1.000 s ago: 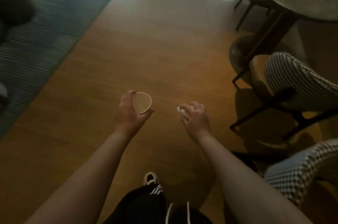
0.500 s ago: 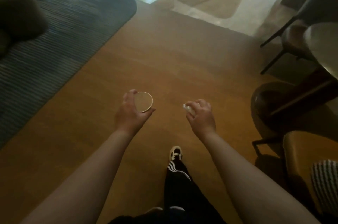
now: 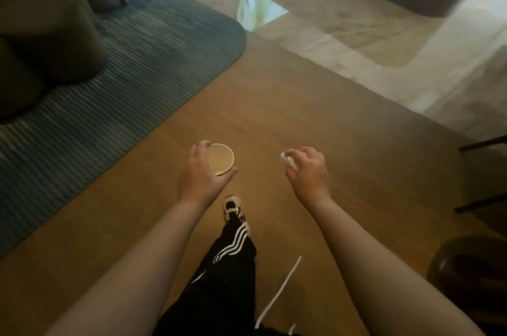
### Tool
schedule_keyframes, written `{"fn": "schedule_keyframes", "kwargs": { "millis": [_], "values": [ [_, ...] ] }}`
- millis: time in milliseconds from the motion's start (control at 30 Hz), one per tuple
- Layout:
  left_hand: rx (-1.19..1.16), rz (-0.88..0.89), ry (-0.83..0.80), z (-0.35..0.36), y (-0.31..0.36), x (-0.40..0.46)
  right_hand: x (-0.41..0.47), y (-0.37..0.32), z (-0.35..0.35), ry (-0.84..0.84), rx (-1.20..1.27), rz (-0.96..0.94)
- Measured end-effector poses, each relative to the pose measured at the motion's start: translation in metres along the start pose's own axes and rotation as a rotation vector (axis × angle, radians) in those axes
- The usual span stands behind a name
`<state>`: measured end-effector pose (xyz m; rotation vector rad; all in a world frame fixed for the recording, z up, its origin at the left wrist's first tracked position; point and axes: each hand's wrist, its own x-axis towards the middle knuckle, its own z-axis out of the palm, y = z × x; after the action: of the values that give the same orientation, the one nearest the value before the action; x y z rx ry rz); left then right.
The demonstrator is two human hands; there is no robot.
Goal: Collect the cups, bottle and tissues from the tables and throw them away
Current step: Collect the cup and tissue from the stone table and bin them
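Over on the far left there's a dark olive armchair [image 3: 41, 42] sitting on a blue-grey ribbed rug [image 3: 137, 83], and the rug's curved edge runs down onto the wooden floor [image 3: 274, 116] that fills most of the view. Moving in, the left hand [image 3: 201, 174] is wrapped around a paper cup [image 3: 220, 158], fingers on the far side and thumb on the near side, so it's a proper grip with the open mouth tipped toward the camera; the inside looks pale, can't tell if there's anything in it. Below and between the arms you can see a leg in black track pants with white stripes [image 3: 230, 259] and a black-and-white sneaker [image 3: 233, 208] stepping forward on the wood. Then the right hand [image 3: 307, 171] is curled up tight on a scrunched white tissue [image 3: 288, 159], with just a bit poking out past the knuckles. Both things are up in the air over the floor, well apart from each other. Far right, dark chair legs [image 3: 482, 174] cross the floor and a round dark base [image 3: 466, 267] sits near the bottom corner, while pale stone flooring [image 3: 384, 47] takes over up top.
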<state>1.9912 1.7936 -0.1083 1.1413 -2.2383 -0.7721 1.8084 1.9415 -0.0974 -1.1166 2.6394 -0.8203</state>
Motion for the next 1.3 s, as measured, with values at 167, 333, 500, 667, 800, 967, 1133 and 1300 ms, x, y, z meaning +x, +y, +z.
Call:
{"fn": "schedule_keyframes", "kwargs": {
  "millis": [167,333,500,667,800,967,1133,1300],
  "values": [
    [0.028,-0.012,-0.002,0.031,-0.027,0.201,0.214,-0.027,0.037,0.010,0.020,-0.056],
    [0.103,-0.054,0.044,0.036,-0.035,0.386,0.412,-0.062,0.046,0.000,-0.040,-0.137],
    [0.114,-0.085,0.063,0.052,-0.038,0.547,0.577,-0.088,0.065,-0.001,-0.050,-0.161],
    [0.123,-0.100,0.098,0.088,-0.067,0.712,0.750,-0.109,0.114,-0.014,-0.047,-0.180],
    [0.126,-0.127,0.124,0.117,-0.098,0.877,0.920,-0.126,0.158,-0.013,-0.020,-0.205],
    [0.135,-0.235,0.150,0.125,-0.120,1.074,1.121,-0.169,0.192,-0.084,-0.008,-0.258],
    [0.111,-0.293,0.207,0.119,-0.150,1.238,1.289,-0.228,0.222,-0.110,0.030,-0.303],
    [0.136,-0.292,0.240,0.116,-0.206,1.402,1.453,-0.285,0.290,-0.184,0.068,-0.323]
  ]
}}
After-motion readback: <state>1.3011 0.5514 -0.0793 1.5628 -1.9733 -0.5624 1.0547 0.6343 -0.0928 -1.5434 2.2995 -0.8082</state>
